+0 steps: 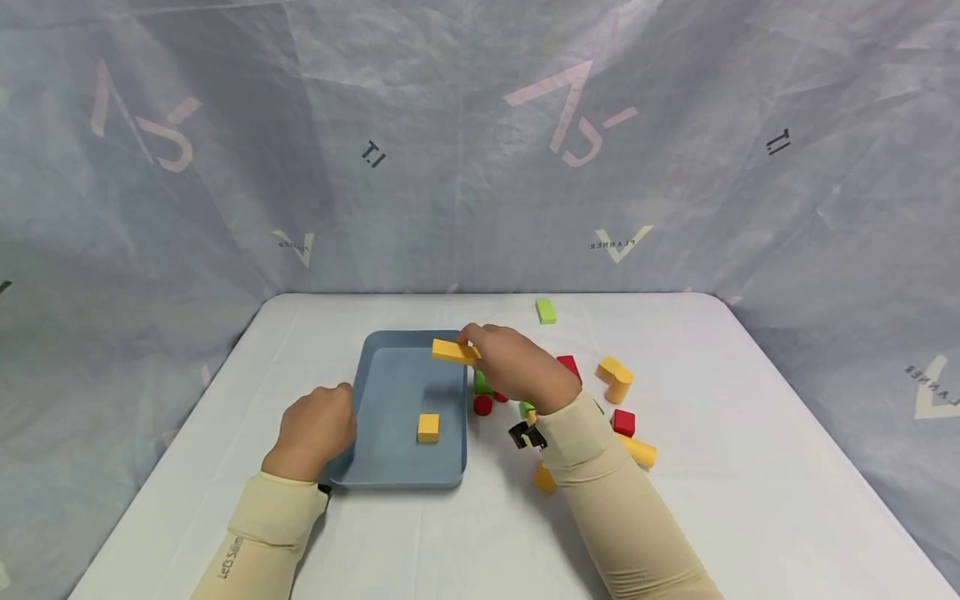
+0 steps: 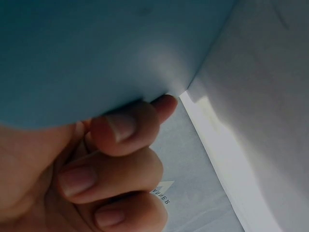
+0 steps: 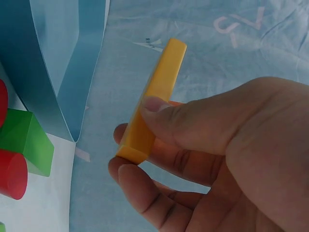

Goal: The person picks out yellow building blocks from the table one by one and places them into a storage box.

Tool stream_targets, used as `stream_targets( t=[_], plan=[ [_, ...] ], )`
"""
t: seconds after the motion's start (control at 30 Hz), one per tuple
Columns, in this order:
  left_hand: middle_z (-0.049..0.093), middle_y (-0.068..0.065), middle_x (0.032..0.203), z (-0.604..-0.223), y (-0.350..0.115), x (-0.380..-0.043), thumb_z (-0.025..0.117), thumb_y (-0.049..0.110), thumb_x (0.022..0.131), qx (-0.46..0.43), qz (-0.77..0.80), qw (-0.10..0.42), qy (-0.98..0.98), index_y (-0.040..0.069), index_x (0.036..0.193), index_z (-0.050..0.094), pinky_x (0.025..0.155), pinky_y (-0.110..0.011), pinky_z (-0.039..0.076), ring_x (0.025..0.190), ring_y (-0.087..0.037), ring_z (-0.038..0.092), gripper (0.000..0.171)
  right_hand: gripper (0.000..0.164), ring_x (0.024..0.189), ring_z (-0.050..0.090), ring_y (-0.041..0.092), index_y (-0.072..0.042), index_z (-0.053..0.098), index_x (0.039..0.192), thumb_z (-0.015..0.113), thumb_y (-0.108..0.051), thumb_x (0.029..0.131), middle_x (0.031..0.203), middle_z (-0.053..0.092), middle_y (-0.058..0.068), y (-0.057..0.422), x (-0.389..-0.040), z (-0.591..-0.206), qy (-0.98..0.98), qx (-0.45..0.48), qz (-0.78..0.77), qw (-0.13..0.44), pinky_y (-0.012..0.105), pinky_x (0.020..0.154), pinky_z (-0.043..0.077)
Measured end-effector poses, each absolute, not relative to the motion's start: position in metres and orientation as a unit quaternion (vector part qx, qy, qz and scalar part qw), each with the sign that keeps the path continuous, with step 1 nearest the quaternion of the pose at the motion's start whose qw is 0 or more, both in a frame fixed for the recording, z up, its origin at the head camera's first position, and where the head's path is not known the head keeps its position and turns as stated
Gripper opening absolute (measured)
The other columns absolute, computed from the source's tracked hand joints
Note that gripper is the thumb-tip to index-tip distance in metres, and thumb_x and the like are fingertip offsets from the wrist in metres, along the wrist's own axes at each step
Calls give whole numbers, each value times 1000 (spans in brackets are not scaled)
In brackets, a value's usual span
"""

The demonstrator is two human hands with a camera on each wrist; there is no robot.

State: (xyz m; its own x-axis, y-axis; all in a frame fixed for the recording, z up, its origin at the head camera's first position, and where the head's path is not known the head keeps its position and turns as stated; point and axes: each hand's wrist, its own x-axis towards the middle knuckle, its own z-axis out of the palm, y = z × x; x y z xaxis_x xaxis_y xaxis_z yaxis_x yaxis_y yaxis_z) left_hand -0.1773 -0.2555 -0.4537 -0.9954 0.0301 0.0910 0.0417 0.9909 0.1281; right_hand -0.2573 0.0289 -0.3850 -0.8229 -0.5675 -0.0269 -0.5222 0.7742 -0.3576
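My right hand (image 1: pixel 517 362) pinches a long yellow block (image 1: pixel 453 352) between thumb and fingers, above the right rim of a blue-grey tray (image 1: pixel 401 482). In the right wrist view the thumb presses the block's (image 3: pixel 159 92) flat face, with fingers behind and below it. At the tray's left side, my left hand (image 1: pixel 315 425) grips the edge. The left wrist view shows its curled fingers (image 2: pixel 113 157) against the tray wall (image 2: pixel 106 63); the thumb's hold is mostly hidden. A yellow cube (image 1: pixel 428 427) sits inside the tray, towards its near right.
Right of the tray lie red and green blocks, partly under my right arm, among them a red cylinder (image 1: pixel 483 405). Further right are a yellow cylinder (image 1: pixel 619 386), a red cube (image 1: pixel 623 422) and a long yellow piece (image 1: pixel 637 451). A light green block (image 1: pixel 546 311) lies near the table's far edge.
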Motion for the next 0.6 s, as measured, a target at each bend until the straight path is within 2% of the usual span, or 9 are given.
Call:
stream_targets(
  t=[0.2, 0.4, 0.6],
  plan=[
    [64, -14, 66, -454, -255, -178, 62, 1, 91, -15, -66, 42, -997, -8, 99, 67, 45, -37, 42, 51, -20, 53, 13, 44, 105, 59, 13, -19, 56, 139, 72, -16, 98, 125, 65, 1, 27, -257, -387, 938, -298, -160, 70, 32, 94, 57],
    [63, -14, 65, -453, -255, -177, 62, 1, 90, -18, -70, 44, -996, -7, 96, 66, 45, -36, 42, 51, -20, 52, 10, 40, 103, 60, 14, -13, 63, 136, 72, -10, 97, 121, 67, 1, 24, -255, -388, 934, -318, -144, 70, 33, 95, 57],
    [63, -14, 66, -451, -255, -176, 62, 0, 90, -20, -72, 43, -996, -8, 98, 66, 45, -36, 42, 51, -20, 52, 12, 39, 100, 60, 14, -12, 67, 133, 73, -8, 95, 116, 67, 1, 21, -254, -389, 933, -325, -136, 70, 34, 96, 57]
  ],
)
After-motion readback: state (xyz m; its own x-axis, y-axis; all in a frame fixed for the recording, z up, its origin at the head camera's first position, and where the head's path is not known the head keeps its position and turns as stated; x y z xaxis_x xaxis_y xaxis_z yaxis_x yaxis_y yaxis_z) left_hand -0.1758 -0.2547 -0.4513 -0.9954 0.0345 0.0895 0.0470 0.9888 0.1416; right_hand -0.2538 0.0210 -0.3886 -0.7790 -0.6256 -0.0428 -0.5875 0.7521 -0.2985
